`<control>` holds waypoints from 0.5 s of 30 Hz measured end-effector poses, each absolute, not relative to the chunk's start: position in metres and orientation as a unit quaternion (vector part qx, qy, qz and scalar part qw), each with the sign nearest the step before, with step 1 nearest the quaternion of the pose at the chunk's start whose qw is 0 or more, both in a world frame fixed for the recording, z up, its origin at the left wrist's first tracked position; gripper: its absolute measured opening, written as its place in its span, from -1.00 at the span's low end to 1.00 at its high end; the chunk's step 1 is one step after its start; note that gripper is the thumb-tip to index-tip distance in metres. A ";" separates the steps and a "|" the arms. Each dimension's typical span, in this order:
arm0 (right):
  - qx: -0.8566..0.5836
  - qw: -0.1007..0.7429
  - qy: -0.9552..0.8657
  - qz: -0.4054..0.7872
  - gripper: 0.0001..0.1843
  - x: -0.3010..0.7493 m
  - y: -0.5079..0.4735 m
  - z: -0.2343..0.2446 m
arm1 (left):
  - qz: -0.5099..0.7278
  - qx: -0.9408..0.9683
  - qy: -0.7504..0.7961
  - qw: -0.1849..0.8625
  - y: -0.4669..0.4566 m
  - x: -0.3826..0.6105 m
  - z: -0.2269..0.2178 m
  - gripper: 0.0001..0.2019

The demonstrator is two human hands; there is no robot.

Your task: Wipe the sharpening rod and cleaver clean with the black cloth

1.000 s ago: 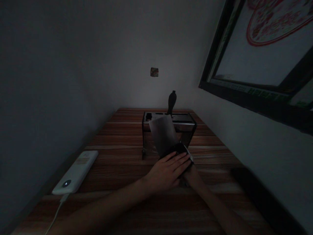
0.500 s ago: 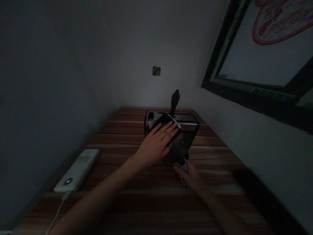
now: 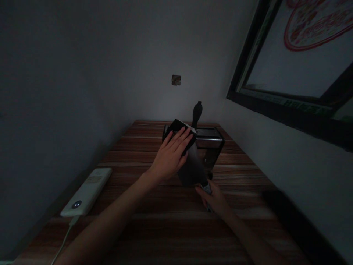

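My right hand (image 3: pixel 213 197) is wrapped around the handle of a broad-bladed kitchen knife (image 3: pixel 191 171), a cleaver by its shape. Its wide grey blade points up and away to the left. Near the blade's far end, my left hand (image 3: pixel 172 152) presses a folded black cloth or pad (image 3: pixel 176 127) with a pale edge against it, long fingers laid over the top. The cloth hides that end of the blade. Directly behind stands a metal-and-black knife block (image 3: pixel 211 141), with one black handle (image 3: pixel 197 114) sticking up from its top.
At the left on the wood-grain table (image 3: pixel 124 154) lies a white power bank (image 3: pixel 86 191) with a cable (image 3: pixel 66 235) plugged in. A dark long object (image 3: pixel 300 224) runs along the right edge. Walls rise behind and beside, with a dark-framed window (image 3: pixel 303 73) at the right.
My left hand and the black cloth have slid up and left along the blade, baring more of it. The blade has tilted slightly left; my right hand keeps its place.
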State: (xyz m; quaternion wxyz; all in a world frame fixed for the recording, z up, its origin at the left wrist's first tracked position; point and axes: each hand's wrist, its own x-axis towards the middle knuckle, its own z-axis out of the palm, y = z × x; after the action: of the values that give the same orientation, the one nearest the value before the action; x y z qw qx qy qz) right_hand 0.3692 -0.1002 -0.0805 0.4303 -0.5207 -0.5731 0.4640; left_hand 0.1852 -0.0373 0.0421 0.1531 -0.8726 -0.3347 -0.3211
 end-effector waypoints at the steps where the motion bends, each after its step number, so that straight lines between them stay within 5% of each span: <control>1: -0.520 0.431 -0.571 0.466 -0.65 0.369 -0.100 -0.080 | -0.321 -0.872 -0.337 0.153 -0.038 0.185 0.042 -0.51; 15: -0.533 0.434 -0.564 0.459 -0.63 0.369 -0.101 -0.080 | -0.235 -0.905 -0.300 0.191 -0.062 0.206 0.010 -0.50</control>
State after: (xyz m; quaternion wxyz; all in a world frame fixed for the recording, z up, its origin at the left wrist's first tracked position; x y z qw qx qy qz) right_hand 0.3689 -0.1008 -0.0798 0.4337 -0.5327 -0.5637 0.4587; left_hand 0.2065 -0.0620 0.0104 0.1907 -0.9046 -0.2999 -0.2352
